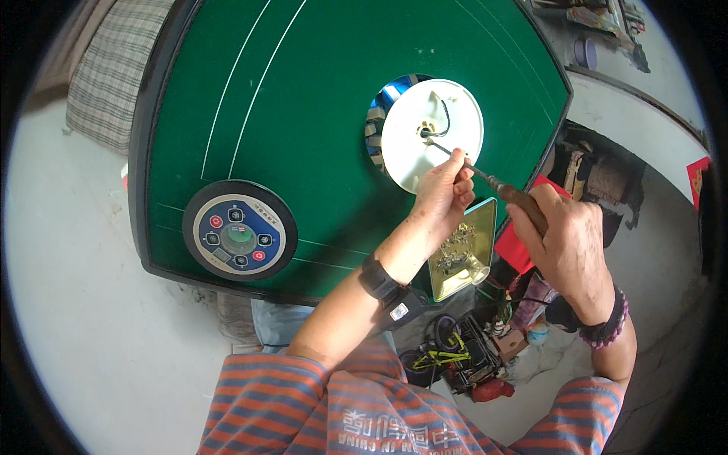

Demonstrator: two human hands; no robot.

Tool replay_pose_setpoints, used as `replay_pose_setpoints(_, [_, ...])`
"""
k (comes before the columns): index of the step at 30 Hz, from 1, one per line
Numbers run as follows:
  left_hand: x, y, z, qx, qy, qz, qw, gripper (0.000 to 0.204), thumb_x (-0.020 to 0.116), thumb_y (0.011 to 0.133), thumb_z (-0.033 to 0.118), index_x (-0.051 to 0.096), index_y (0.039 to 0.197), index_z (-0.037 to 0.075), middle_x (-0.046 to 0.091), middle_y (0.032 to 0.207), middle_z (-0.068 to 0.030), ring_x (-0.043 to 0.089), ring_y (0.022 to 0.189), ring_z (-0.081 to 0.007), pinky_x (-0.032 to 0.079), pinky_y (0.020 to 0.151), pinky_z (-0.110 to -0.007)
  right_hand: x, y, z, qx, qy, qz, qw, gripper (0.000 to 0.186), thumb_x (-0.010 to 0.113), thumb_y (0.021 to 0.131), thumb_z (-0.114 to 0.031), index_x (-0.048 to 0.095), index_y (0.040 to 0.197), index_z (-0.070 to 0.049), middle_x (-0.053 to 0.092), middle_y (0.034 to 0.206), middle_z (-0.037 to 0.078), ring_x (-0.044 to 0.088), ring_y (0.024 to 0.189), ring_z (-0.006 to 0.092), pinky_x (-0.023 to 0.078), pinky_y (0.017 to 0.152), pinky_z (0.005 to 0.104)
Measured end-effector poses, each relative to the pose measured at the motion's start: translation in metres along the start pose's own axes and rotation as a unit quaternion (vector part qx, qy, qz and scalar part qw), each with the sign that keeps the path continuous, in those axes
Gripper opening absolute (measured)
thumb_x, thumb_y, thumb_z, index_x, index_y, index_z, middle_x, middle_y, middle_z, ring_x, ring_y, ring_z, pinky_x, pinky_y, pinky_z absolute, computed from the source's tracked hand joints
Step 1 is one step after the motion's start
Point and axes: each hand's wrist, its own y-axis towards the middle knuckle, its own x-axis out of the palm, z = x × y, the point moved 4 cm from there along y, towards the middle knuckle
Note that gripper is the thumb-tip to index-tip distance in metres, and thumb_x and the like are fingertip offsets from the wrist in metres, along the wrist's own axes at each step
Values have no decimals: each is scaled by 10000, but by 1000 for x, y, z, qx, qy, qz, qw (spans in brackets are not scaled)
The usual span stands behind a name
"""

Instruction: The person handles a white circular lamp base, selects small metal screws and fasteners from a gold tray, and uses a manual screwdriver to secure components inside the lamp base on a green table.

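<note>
Striped shirt (280, 387): orange and grey-blue, closest to the camera, with both forearms reaching out of its sleeves.
Right hand (565, 246): wrapped around the brown handle of a screwdriver (494, 183); a braided purple-and-white bracelet (619, 326) circles the wrist.
Left hand (440, 189): fingers curled narrow, thumb and fingertips pinching the screwdriver's metal shaft; a black band (377, 279) sits on the wrist.
Toy bicycle (447, 355): yellow-green and black, down on the pale floor (129, 364) among a jumble of other things.
Tray (485, 220): shallow, yellowish inside, at the near right edge of the bench (326, 114), carrying small metal parts (457, 241) and a little clear cylinder (476, 271).
Round panel (267, 224): blue face with red and dark buttons, a clear dome (239, 237) in its middle and a wide black rim, at the bench's near left corner.
White disc (406, 167): beyond the left hand, partly covering a round opening (374, 144) in the green bench top; the screwdriver's tip is at its central hole, where a dark cable (447, 114) curves out.
Opening: blue and beige blocks show within.
Plaid cushion (117, 83): past the bench's left side.
Purple cup (585, 53): far right, beyond the bench.
</note>
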Motion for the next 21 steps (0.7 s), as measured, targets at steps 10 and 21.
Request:
replay_pose_setpoints(10, [4,0,3,9,13,9,1000,239,568,1023,247,595,1028,9,509,777,33,413,585,-29,368,519,-172,1,1,1,-17,-21,18,999,189,716,845,-114,580,939,-22,619,869,139,663,701,287,484,534,385])
replay_pose_setpoints(21, [2,0,4,1,24,2,1000,260,588,1013,268,593,1063,13,495,775,38,399,585,-37,350,515,-178,3,-1,-3,-19,-7,81,997,214,715,884,-175,556,848,-37,584,611,111,621,539,291,456,473,380])
